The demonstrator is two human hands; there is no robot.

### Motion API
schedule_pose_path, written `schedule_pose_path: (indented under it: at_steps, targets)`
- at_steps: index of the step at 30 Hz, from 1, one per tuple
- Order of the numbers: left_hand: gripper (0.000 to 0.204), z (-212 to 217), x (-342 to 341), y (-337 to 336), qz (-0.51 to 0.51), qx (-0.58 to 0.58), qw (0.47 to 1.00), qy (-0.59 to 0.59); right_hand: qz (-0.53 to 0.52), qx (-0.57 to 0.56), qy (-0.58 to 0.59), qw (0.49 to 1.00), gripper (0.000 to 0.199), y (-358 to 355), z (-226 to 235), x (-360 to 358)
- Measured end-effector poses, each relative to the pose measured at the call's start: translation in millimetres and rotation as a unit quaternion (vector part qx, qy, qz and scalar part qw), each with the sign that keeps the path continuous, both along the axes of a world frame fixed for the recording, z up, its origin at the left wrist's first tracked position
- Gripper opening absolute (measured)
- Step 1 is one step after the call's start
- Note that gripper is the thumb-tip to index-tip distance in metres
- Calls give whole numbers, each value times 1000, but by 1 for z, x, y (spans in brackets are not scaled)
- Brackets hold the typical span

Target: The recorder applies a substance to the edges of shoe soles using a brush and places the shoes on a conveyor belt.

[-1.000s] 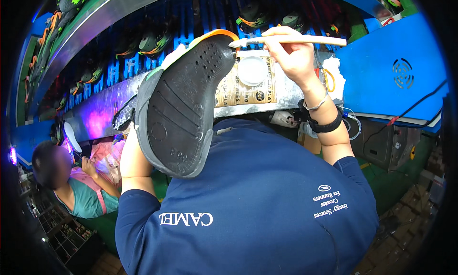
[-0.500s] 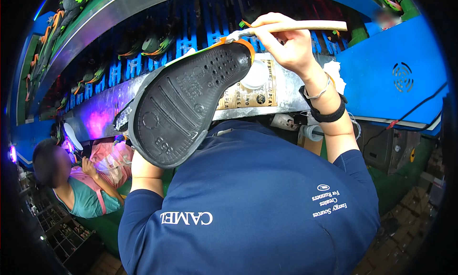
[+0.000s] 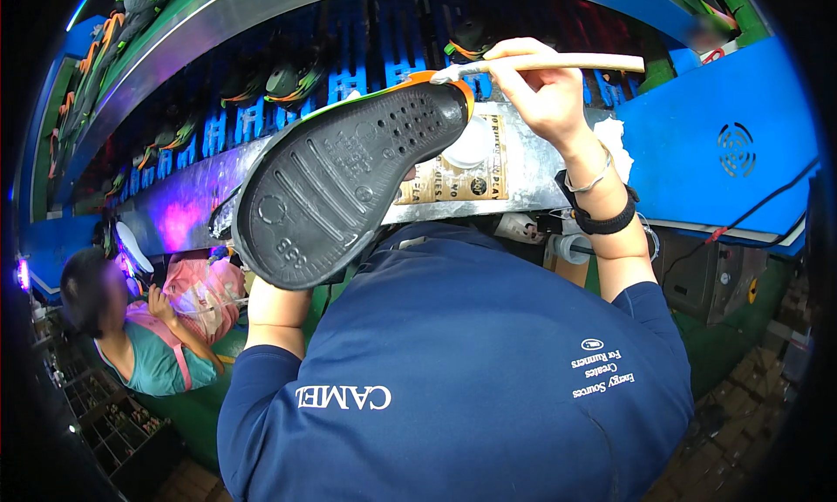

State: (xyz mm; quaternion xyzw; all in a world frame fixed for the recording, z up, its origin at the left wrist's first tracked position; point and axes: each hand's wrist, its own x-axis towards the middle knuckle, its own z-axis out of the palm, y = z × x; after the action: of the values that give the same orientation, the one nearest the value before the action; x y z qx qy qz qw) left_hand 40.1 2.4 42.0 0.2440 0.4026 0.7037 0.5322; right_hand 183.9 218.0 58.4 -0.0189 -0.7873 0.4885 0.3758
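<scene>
A large black shoe sole (image 3: 327, 188) with ribs, small holes and an orange and green edge is tilted up before me. My left hand (image 3: 410, 174) supports it from behind, with little more than a fingertip showing past its side; the rest of that hand is hidden. In my right hand (image 3: 549, 92) is a brush (image 3: 575, 62) with a pale wooden handle, pinched between thumb and fingers. Its whitish bristle end touches the orange rim at the sole's narrow far end. Just beyond the sole, a white round container (image 3: 468, 147) stands on printed brown cardboard (image 3: 488, 184).
Behind the metal ledge (image 3: 196, 188) runs a rack of blue slats (image 3: 349, 53) bearing several dark shoe parts (image 3: 292, 79). A blue housing (image 3: 706, 145) with a vent and a cable stands at right. Another person (image 3: 157, 345) sits at left.
The sole has moved slightly up and right. My right hand and the brush have shifted right and a little lower, with the bristles still at the orange rim.
</scene>
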Motion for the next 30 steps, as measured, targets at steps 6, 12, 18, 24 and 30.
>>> schedule_pose_path:
  at_steps: [6, 12, 18, 24, 30]
  targets:
    - [48, -6, 7, 3, 0, -3, 1000, -6, -44, 22, 47, 998, 8, -16, -9, -6]
    - [48, -10, 14, 10, 2, -14, 1000, 16, -35, 40, 87, 995, 10, -32, -2, -11]
    - [48, -13, 14, 13, 0, -22, 999, 28, -40, 87, 130, 987, 10, -45, 10, -18]
    - [46, -18, 10, 20, -37, 70, 914, -397, -43, 94, 161, 982, 8, -54, 18, -26]
    - [50, -18, 11, 23, -10, -141, 951, 275, -29, 62, 193, 979, 7, -64, 21, -33]
